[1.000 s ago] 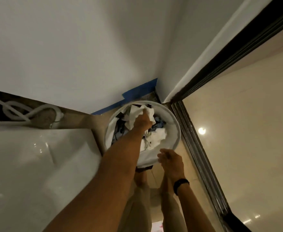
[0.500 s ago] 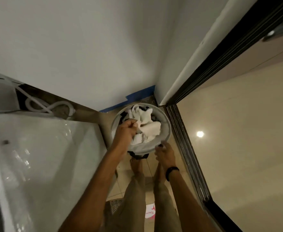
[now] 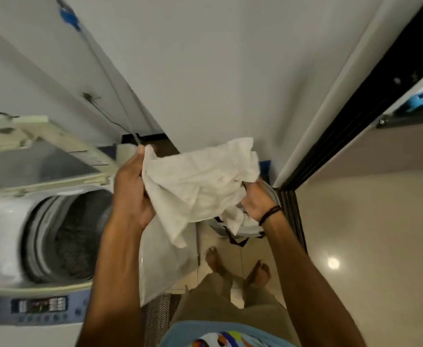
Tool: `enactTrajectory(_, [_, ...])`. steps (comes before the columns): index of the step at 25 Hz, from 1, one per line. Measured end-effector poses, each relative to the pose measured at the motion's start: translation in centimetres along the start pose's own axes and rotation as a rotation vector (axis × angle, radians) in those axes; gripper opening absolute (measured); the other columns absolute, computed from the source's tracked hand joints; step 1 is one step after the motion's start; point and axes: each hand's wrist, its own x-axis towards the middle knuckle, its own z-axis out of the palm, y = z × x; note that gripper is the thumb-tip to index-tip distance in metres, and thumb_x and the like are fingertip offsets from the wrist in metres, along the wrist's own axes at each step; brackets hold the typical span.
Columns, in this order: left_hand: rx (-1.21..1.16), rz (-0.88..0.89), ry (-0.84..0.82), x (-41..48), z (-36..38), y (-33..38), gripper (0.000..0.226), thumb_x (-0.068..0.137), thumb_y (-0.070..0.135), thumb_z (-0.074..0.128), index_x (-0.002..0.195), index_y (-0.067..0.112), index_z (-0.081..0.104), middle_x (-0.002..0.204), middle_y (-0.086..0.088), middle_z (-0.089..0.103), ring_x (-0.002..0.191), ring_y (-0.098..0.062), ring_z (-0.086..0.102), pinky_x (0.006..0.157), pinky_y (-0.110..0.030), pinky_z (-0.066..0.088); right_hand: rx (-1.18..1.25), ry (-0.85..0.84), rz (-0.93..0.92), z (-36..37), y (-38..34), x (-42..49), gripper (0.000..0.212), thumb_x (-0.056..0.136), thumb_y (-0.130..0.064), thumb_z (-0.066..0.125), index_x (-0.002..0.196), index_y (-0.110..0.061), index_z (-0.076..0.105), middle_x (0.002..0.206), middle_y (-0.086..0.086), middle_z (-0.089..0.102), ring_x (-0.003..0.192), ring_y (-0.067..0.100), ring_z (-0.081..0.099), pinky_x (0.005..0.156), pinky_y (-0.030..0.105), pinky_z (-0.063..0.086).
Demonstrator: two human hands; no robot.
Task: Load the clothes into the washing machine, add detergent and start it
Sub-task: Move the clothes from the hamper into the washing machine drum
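- White crumpled cloth (image 3: 200, 186) hangs in the air just to the right of the washing machine (image 3: 2, 246), spread between both hands, with one loose corner drooping down over the machine's right side.
- Left-hand grip (image 3: 130, 194) is clamped on the cloth's near-left edge, with the fingers curled round the fabric, right of the open drum (image 3: 75, 236) and above the machine's right rim.
- Right-hand grip (image 3: 256, 202) is clamped on the cloth's far end, further right of the machine. A dark wristband (image 3: 270, 214) sits on that wrist.
- Under the right hand, right of the machine, stands a round laundry basket (image 3: 272, 194), mostly hidden by the cloth and the hand. More pale fabric shows inside it.
- The machine's lid (image 3: 42, 159) is raised at the back, leaving the drum uncovered. What lies inside the drum is too blurred to tell.
- A control panel (image 3: 40, 305) runs along the machine's front edge.
- Two bare feet (image 3: 260, 272) stand on the tiled floor (image 3: 355, 234) to the right of the machine's front.
- A grey wall (image 3: 218, 71) rises behind the machine and the basket.
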Motion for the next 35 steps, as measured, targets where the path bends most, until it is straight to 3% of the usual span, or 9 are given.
enactTrajectory(2, [0.242,0.177,0.327,0.2,-3.2,0.8,0.024,0.102,0.033,0.046,0.09,0.016,0.058,0.088,0.0,0.062,0.085,-0.017,0.061,0.08,-0.03,0.048,0.162,-0.152,-0.032,1.6,-2.0,-1.9,0.041,0.096,-0.021,0.054,0.131,0.0,0.055,0.134,0.022,0.058,0.115,0.031,0.058,0.1,0.043,0.048])
enactTrajectory(6, [0.242,0.235,0.484,-0.6,-12.2,0.4,0.028,0.099,0.041,0.044,0.083,0.024,0.058,0.088,0.0,0.065,0.092,-0.022,0.062,0.087,-0.039,0.05,0.151,-0.182,-0.066,6.2,-3.6,-3.9,0.071,0.079,-0.025,0.08,0.137,0.004,0.05,0.114,0.023,0.068,0.105,0.034,0.062,0.108,0.043,0.042])
enactTrajectory(10, [0.227,0.23,0.604,-2.7,-20.4,2.5,0.016,0.1,0.041,0.047,0.101,0.028,0.055,0.098,0.007,0.06,0.101,-0.02,0.056,0.084,-0.032,0.043,0.078,-0.419,-0.151,16.0,-4.2,-8.6,0.037,0.097,-0.02,0.056,0.13,-0.005,0.059,0.126,0.017,0.066,0.117,0.033,0.063,0.101,0.048,0.049])
enactTrajectory(13, [0.477,0.277,0.428,-3.9,-25.7,3.3,0.044,0.095,0.05,0.053,0.134,0.034,0.04,0.13,0.009,0.053,0.118,-0.014,0.051,0.094,-0.034,0.041,-0.113,-0.517,-0.273,24.4,-3.3,-10.4,0.026,0.096,-0.013,0.056,0.121,-0.008,0.064,0.114,0.01,0.072,0.105,0.025,0.069,0.089,0.038,0.055])
enactTrajectory(17, [0.43,0.325,-0.009,-2.5,-31.2,4.2,0.052,0.088,0.048,0.066,0.137,0.036,0.051,0.138,0.01,0.057,0.126,-0.008,0.054,0.105,-0.037,0.044,-0.402,-0.678,-0.265,34.8,-0.8,-11.0,0.024,0.096,-0.009,0.057,0.119,-0.008,0.064,0.107,0.007,0.071,0.096,0.019,0.069,0.087,0.033,0.057])
enactTrajectory(23, [0.001,0.414,0.467,-1.6,-39.8,6.1,0.02,0.084,0.006,0.073,0.101,0.017,0.074,0.092,0.007,0.077,0.085,-0.008,0.07,0.084,-0.03,0.057,-1.131,-0.357,-0.978,41.5,1.1,-6.2,0.022,0.096,-0.02,0.058,0.092,-0.006,0.074,0.084,0.005,0.068,0.077,0.02,0.059,0.069,0.033,0.046])
enactTrajectory(31, [0.121,0.343,0.612,0.9,-46.9,4.5,0.01,0.094,0.028,0.064,0.094,0.023,0.073,0.089,0.006,0.071,0.078,-0.003,0.061,0.074,-0.022,0.053,-1.23,-0.341,-0.97,46.2,4.8,-3.3,0.023,0.091,-0.022,0.06,0.081,-0.008,0.076,0.074,0.007,0.069,0.069,0.016,0.056,0.063,0.022,0.033])
enactTrajectory(33, [0.219,0.264,0.6,2.2,-48.2,2.7,0.011,0.091,0.033,0.065,0.083,0.026,0.067,0.079,0.009,0.062,0.073,-0.007,0.055,0.072,-0.03,0.048,-1.303,-0.356,-0.908,46.6,5.9,-2.0,0.023,0.092,-0.022,0.059,0.092,-0.007,0.076,0.091,0.013,0.074,0.079,0.022,0.061,0.069,0.023,0.038])
enactTrajectory(35, [0.402,0.083,0.55,3.3,-49.2,0.3,0.021,0.089,0.038,0.067,0.107,0.025,0.068,0.097,0.007,0.066,0.089,-0.011,0.062,0.087,-0.035,0.051,-1.446,-0.407,-0.774,46.0,7.1,-0.9,0.029,0.094,-0.022,0.06,0.119,-0.011,0.069,0.122,0.01,0.069,0.109,0.025,0.063,0.094,0.027,0.045])
